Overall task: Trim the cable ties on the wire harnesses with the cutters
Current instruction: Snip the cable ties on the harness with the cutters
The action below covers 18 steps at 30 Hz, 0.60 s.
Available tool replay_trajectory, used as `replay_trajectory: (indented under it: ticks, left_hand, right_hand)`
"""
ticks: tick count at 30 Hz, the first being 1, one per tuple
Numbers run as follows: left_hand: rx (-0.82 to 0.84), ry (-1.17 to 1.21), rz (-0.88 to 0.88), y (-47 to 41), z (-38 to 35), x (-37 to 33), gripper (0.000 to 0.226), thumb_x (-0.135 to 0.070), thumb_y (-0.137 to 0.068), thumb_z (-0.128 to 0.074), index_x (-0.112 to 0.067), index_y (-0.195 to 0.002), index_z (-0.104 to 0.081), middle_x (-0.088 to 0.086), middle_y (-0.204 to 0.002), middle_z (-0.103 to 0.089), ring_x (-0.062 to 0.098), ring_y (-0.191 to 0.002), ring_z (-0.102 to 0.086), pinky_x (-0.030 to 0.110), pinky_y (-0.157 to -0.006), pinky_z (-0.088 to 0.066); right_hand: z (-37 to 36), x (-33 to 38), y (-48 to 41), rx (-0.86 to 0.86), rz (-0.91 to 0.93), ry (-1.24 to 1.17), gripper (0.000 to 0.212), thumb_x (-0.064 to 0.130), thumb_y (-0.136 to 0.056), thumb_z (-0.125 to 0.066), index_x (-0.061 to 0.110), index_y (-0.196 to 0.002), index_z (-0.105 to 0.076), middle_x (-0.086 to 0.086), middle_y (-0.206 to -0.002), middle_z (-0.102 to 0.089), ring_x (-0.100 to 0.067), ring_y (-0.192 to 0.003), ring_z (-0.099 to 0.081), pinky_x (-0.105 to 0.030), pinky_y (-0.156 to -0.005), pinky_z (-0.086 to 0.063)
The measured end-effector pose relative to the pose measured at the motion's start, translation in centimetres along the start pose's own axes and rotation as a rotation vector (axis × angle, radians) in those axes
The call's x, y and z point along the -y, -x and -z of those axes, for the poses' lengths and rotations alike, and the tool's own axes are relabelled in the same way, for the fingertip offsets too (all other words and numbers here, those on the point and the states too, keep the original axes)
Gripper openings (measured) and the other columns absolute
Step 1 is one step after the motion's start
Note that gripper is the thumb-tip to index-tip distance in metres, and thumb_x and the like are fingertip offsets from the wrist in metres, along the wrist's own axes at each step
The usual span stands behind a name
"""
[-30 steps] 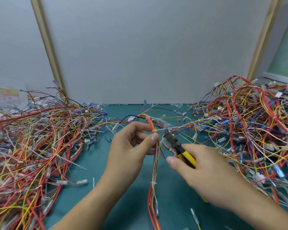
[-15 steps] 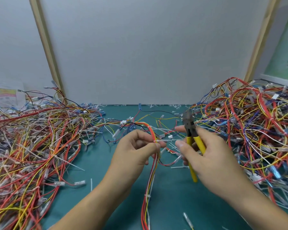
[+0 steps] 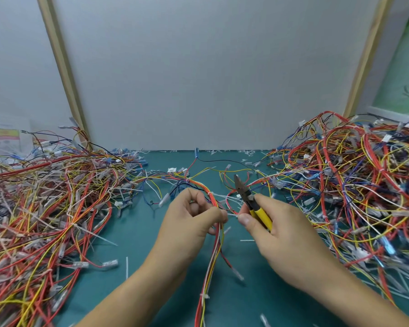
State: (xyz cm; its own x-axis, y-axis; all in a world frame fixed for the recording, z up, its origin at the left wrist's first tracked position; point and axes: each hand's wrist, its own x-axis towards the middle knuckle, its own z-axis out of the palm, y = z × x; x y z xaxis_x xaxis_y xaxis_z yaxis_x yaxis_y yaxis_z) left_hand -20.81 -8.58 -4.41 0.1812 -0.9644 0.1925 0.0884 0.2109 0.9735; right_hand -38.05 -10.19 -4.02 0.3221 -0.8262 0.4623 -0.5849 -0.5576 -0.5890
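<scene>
The yellow-handled metal cutters show only their head and upper grips; the rest is buried in the right hand. The red, yellow and white wire harness passes out of sight behind the thumb of the left hand and runs off the bottom edge. The left pile of tangled wires and the right pile of tangled wires are cropped at the sides, and the right one blurs low down. Print on the colourful sheet at the far left is unreadable.

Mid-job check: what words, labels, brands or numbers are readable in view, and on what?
No text is readable.
Printed sheet, far left: coloured bands, print too blurred to read.
Cutters: no brand visible on the yellow handles.
Held wire harness: no tag or lettering visible.
White plugs: too small to tell.
</scene>
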Motion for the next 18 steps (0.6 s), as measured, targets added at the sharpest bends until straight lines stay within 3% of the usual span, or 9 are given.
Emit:
replay_trajectory:
  ticks: [4, 7, 11, 14, 16, 18]
  left_hand:
    - [0.109, -0.058, -0.029, 0.2, 0.3, -0.2, 0.039, -0.013, -0.066, -0.075, -0.012, -0.096, -0.051, 0.000, -0.068, -0.063, 0.016, -0.063, -0.057, 0.023, -0.060, -0.048]
    - [0.202, -0.096, -0.046, 0.3, 0.6, -0.4, 0.048, -0.002, -0.070, -0.081, -0.014, -0.107, -0.053, 0.001, -0.080, -0.068, 0.018, -0.064, -0.061, 0.032, -0.070, -0.054]
    - [0.193, -0.178, -0.117, 0.1, 0.8, -0.7, 0.041, 0.005, -0.077, -0.078, -0.019, -0.108, -0.063, -0.002, -0.085, -0.070, 0.020, -0.065, -0.065, 0.041, -0.078, -0.057]
    - [0.130, -0.175, -0.145, -0.1, 1.1, -0.7, 0.045, 0.002, -0.076, -0.080, -0.024, -0.111, -0.067, -0.006, -0.091, -0.069, 0.017, -0.068, -0.068, 0.036, -0.080, -0.058]
    - [0.092, -0.169, -0.178, -0.2, 1.3, -0.8, 0.047, 0.000, -0.076, -0.081, -0.026, -0.112, -0.067, -0.005, -0.101, -0.070, 0.020, -0.068, -0.070, 0.032, -0.079, -0.058]
    - [0.078, -0.170, -0.207, -0.3, 1.5, -0.9, 0.048, -0.001, -0.076, -0.082, -0.027, -0.113, -0.066, -0.004, -0.107, -0.070, 0.026, -0.070, -0.071, 0.035, -0.081, -0.060]
  right_hand:
    - [0.5, -0.3, -0.2, -0.010, -0.034, -0.015, 0.016, 0.028, -0.094, -0.063, 0.027, -0.079, -0.058, 0.028, -0.063, -0.055, -0.004, -0.059, -0.049, -0.016, -0.056, -0.037]
    - [0.7, -0.6, -0.4, -0.022, -0.093, -0.054, 0.017, 0.027, -0.094, -0.063, 0.026, -0.078, -0.059, 0.023, -0.062, -0.059, -0.005, -0.057, -0.051, -0.018, -0.056, -0.040]
    - [1.0, -0.2, -0.4, -0.118, -0.110, -0.115, 0.011, 0.030, -0.090, -0.066, 0.030, -0.080, -0.063, 0.015, -0.066, -0.065, -0.009, -0.055, -0.055, -0.021, -0.051, -0.042]
    - [1.6, 0.7, -0.2, -0.187, -0.072, -0.202, 0.012, 0.046, -0.085, -0.064, 0.034, -0.086, -0.064, 0.004, -0.070, -0.068, -0.015, -0.058, -0.061, -0.029, -0.055, -0.051]
    - [1.7, 1.4, 0.1, -0.076, -0.061, -0.217, 0.027, 0.056, -0.079, -0.059, 0.031, -0.087, -0.063, -0.001, -0.066, -0.066, -0.018, -0.056, -0.062, -0.035, -0.054, -0.051]
    - [1.4, 1.7, 0.4, 0.086, -0.079, -0.141, 0.030, 0.054, -0.080, -0.057, 0.025, -0.085, -0.062, -0.004, -0.064, -0.064, -0.020, -0.053, -0.057, -0.039, -0.053, -0.048]
